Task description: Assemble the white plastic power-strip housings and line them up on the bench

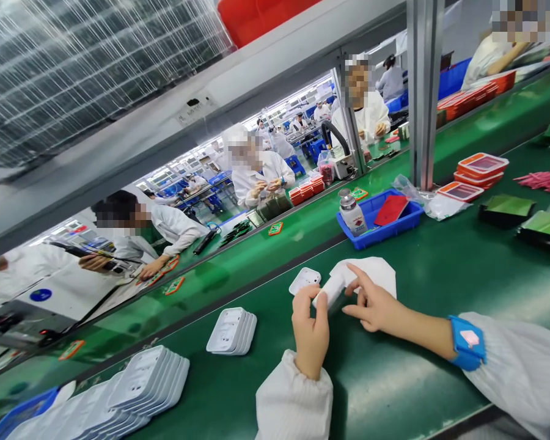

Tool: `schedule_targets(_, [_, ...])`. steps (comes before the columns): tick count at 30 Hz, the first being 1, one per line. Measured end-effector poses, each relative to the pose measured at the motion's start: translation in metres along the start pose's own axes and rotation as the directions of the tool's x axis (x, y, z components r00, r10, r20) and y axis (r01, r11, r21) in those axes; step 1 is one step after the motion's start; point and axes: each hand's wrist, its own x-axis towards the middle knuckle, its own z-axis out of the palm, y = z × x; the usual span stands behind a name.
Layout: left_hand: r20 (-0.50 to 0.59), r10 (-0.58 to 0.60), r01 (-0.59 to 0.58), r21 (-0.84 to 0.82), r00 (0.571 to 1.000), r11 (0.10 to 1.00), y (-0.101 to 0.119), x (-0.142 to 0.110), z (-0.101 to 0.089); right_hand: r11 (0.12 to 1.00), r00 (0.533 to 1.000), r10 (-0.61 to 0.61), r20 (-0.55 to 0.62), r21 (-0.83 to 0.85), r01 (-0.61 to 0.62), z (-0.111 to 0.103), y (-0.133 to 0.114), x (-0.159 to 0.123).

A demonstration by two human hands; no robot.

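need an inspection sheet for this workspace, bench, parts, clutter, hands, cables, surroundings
Surface: green bench, glossy
Job's things: white piece held; white sheet nearby; single white shell; stacked white shells at left
Clutter: blue tray holding bottle and red sheet
Hands: left hand pinches the white piece; right hand beside it, fingers spread, contact unclear
Cables: dark cable by white machine, far left
Surroundings: co-workers in white beyond green belt

"What stands near the metal post (424,91)?"
"A blue tray (389,231), holding a small bottle (352,215) and a red piece (391,209)."
"And to its right?"
"Orange-rimmed frames (481,167), some stacked, then pink strips (545,180) farther over."
"Across the table?"
"A green belt (318,215) carrying orange-edged boards (275,228), with co-workers in white (271,169) along its far side."
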Motion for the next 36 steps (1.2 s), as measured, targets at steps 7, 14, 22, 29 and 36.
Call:
schedule_targets(7, [0.142,-0.192,0.213,-0.156,0.971,0.964,0.008,-0.008,0.006,0.995,0.995,-0.088,0.056,-0.048,0.09,-0.003,0.0,0.001])
schedule_targets(14, [0.121,-0.179,0.198,-0.173,0.977,0.965,0.001,-0.007,0.003,0.996,0.995,-0.074,0.064,0.047,0.071,-0.002,-0.001,-0.001])
schedule_targets(22, [0.119,-0.056,0.074,-0.155,0.991,0.985,-0.009,-0.007,0.003,0.97,0.997,-0.072,0.017,0.232,0.066,-0.008,-0.005,0.002])
schedule_targets(29, [0.258,-0.422,0.485,-0.272,0.869,0.831,-0.01,-0.005,0.008,0.95,0.981,-0.122,0.154,0.305,0.07,-0.007,-0.007,-0.005])
schedule_targets(36, [0.506,-0.519,0.724,-0.431,0.688,0.538,-0.009,-0.003,0.011,0.974,0.993,-0.068,0.092,0.221,0.046,-0.012,-0.012,-0.002])
